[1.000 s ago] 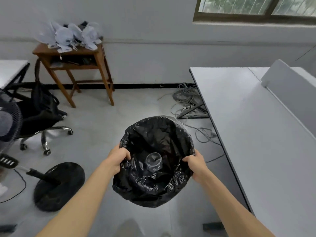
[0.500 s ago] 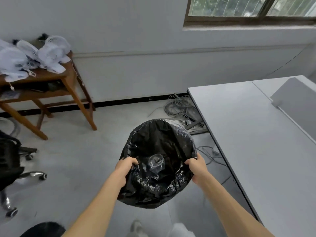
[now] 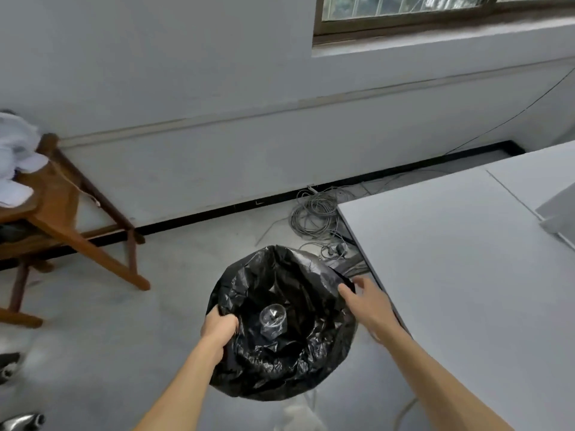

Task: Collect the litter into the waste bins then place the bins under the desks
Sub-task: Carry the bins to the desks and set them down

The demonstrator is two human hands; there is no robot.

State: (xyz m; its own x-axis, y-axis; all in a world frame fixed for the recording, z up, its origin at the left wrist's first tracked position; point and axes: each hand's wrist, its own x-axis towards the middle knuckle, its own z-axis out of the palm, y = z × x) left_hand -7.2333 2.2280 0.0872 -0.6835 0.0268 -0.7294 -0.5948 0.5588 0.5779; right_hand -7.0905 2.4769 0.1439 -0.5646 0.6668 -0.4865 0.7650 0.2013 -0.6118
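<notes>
A waste bin lined with a crumpled black plastic bag hangs above the floor in front of me. A clear plastic cup lies inside it. My left hand grips the bin's near left rim, fingers curled over the bag. My right hand is at the far right rim with its fingers spread and loose, touching or just off the bag edge. The grey desk stands right beside the bin on the right.
A tangle of grey cables lies on the floor by the wall, at the desk's corner. A wooden side table carrying white fans stands at the left. A chair's castors show at the bottom left. Grey floor stretches between them.
My right hand has let go of the rim and opened. The view has swung right and closer to the wall, with the bin nearer the desk's edge.
</notes>
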